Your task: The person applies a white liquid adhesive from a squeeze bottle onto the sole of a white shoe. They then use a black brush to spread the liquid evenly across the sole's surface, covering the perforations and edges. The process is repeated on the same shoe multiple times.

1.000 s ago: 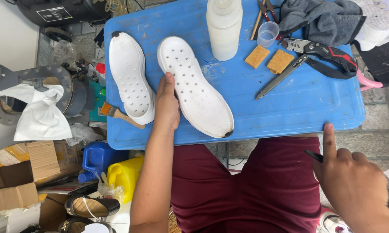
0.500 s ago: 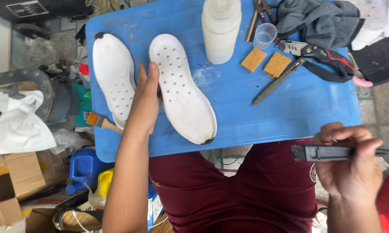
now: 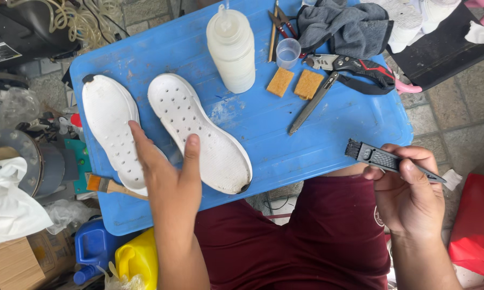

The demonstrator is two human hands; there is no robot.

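Note:
Two white perforated shoe soles lie side by side on a blue plastic lid (image 3: pixel 328 139) resting on my lap. My left hand (image 3: pixel 166 172) lies flat between them, thumb on the right sole (image 3: pixel 199 134), fingers on the left sole (image 3: pixel 110 129). My right hand (image 3: pixel 408 193) is off the lid's right edge, gripping a small dark grey brush (image 3: pixel 384 159) with black bristles at its left end, pointing toward the lid.
On the lid's far side are a translucent squeeze bottle (image 3: pixel 232 47), a small clear cup (image 3: pixel 288 52), two tan sponges (image 3: pixel 294 83), a utility knife (image 3: pixel 312 104), pliers (image 3: pixel 355 67) and a grey cloth (image 3: pixel 344 24). A paintbrush (image 3: pixel 110 186) lies at the left edge. Jugs and boxes stand below left.
My right hand has risen from my lap with the brush and turned its bristles toward the lid. My left hand stays on the soles, sliding slightly toward me.

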